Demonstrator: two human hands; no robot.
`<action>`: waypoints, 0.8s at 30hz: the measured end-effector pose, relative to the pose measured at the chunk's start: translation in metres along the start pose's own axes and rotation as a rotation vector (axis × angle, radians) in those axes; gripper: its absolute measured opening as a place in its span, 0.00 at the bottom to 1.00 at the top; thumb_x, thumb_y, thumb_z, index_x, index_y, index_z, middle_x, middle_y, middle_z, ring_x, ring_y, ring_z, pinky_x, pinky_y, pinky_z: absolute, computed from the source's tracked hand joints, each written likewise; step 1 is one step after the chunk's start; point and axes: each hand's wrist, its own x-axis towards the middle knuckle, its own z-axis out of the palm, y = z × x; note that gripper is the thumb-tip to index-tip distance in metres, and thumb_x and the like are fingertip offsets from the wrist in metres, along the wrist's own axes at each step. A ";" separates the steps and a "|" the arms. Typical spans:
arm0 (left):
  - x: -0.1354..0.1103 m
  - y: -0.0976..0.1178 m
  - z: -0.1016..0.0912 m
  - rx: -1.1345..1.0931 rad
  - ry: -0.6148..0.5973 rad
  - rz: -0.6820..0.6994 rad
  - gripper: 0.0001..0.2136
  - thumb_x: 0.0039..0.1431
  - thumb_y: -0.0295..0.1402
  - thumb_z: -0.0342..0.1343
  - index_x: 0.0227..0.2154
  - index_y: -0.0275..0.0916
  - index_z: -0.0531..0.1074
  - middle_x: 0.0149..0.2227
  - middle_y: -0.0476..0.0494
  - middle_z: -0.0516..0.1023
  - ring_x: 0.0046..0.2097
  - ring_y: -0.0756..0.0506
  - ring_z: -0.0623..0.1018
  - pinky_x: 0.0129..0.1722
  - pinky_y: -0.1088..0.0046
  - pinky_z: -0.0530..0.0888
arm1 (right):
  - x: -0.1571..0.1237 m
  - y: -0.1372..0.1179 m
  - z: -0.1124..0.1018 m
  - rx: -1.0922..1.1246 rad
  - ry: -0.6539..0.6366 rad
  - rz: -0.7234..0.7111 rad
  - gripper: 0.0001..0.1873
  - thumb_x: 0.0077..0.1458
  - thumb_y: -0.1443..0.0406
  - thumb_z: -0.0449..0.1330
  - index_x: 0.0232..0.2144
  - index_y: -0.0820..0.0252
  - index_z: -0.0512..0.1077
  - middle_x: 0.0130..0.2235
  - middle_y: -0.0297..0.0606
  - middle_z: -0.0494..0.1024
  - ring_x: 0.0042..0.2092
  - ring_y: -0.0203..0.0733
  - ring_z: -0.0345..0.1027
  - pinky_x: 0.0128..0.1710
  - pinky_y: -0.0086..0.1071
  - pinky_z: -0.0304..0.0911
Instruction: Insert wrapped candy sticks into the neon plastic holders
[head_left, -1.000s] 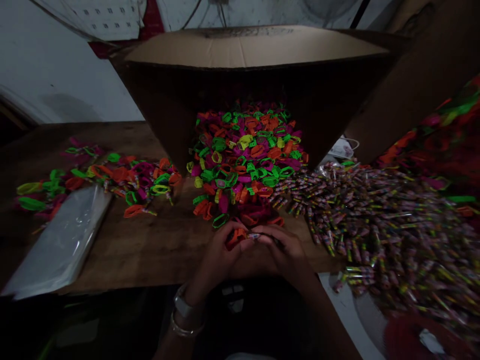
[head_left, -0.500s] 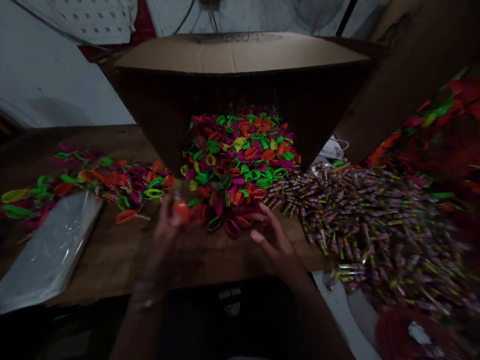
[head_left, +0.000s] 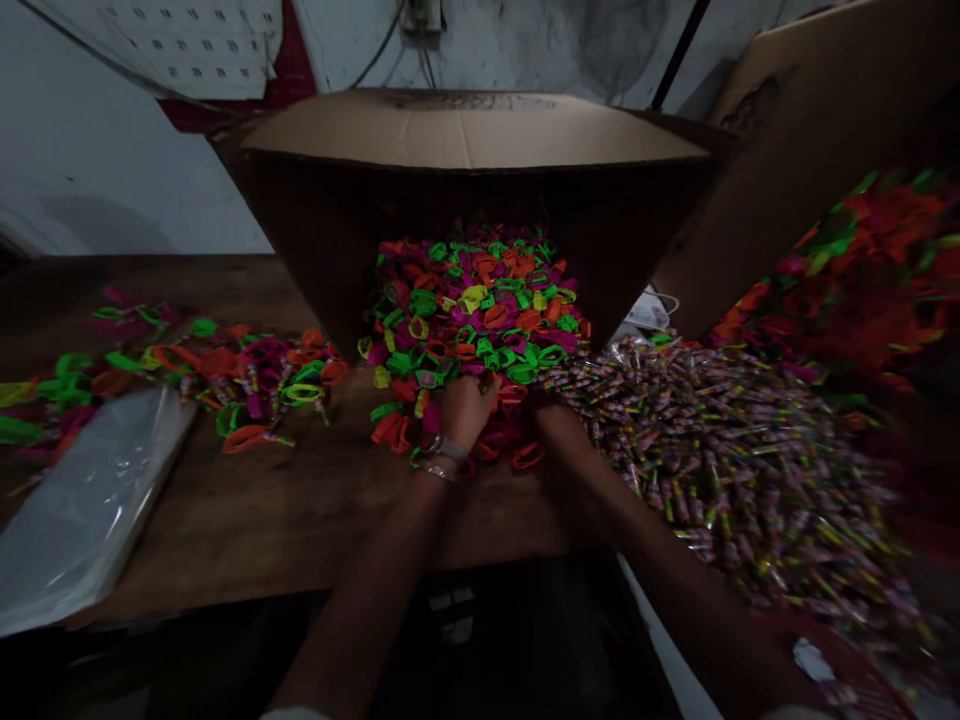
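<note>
Bright plastic toy watches in green, orange, magenta and yellow spill out of a cardboard box lying with its open side toward me. My left hand reaches into the front of this heap, its fingers curled down among the watches; whatever it grips there is hidden. Just to the right, my right hand is low at the heap's edge, beside a big pile of small wrapped candies. It is dark and blurred, and its fingers do not show clearly.
On the wooden table, more watches, some with candies attached, form a loose row at left. Clear plastic bags lie near the front left. Another heap of watches is at far right by a cardboard flap.
My left hand has moved right from the loose row, where an orange watch was in its fingers, into the heap. My right hand has gone from spread fingers to reaching forward at the heap's edge.
</note>
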 end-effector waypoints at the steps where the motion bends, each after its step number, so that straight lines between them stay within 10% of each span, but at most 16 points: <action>1: 0.006 0.003 0.006 0.033 0.009 -0.002 0.12 0.53 0.38 0.56 0.23 0.34 0.75 0.29 0.31 0.79 0.38 0.36 0.78 0.34 0.68 0.68 | 0.002 -0.002 -0.001 -0.012 -0.001 0.002 0.18 0.53 0.79 0.50 0.40 0.69 0.75 0.43 0.57 0.78 0.45 0.48 0.73 0.45 0.35 0.63; 14: -0.027 -0.024 -0.015 -0.130 -0.018 0.136 0.06 0.56 0.29 0.50 0.35 0.39 0.71 0.35 0.43 0.78 0.37 0.45 0.79 0.36 0.71 0.73 | -0.029 -0.020 -0.014 0.423 0.345 -0.029 0.16 0.59 0.65 0.50 0.44 0.63 0.72 0.45 0.47 0.77 0.46 0.46 0.70 0.45 0.38 0.64; 20: -0.068 -0.029 -0.031 -0.801 -0.208 -0.225 0.15 0.53 0.39 0.56 0.42 0.38 0.67 0.42 0.42 0.75 0.32 0.46 0.79 0.24 0.70 0.77 | -0.069 -0.064 -0.017 1.297 0.336 0.121 0.19 0.54 0.53 0.56 0.40 0.60 0.76 0.32 0.37 0.78 0.29 0.37 0.67 0.25 0.28 0.61; 24: -0.086 -0.031 -0.044 -0.820 -0.206 -0.169 0.18 0.47 0.37 0.63 0.42 0.38 0.72 0.46 0.41 0.75 0.40 0.46 0.77 0.33 0.73 0.77 | -0.080 -0.085 -0.013 1.501 0.287 0.169 0.16 0.46 0.53 0.64 0.34 0.57 0.77 0.31 0.35 0.78 0.28 0.35 0.65 0.27 0.28 0.60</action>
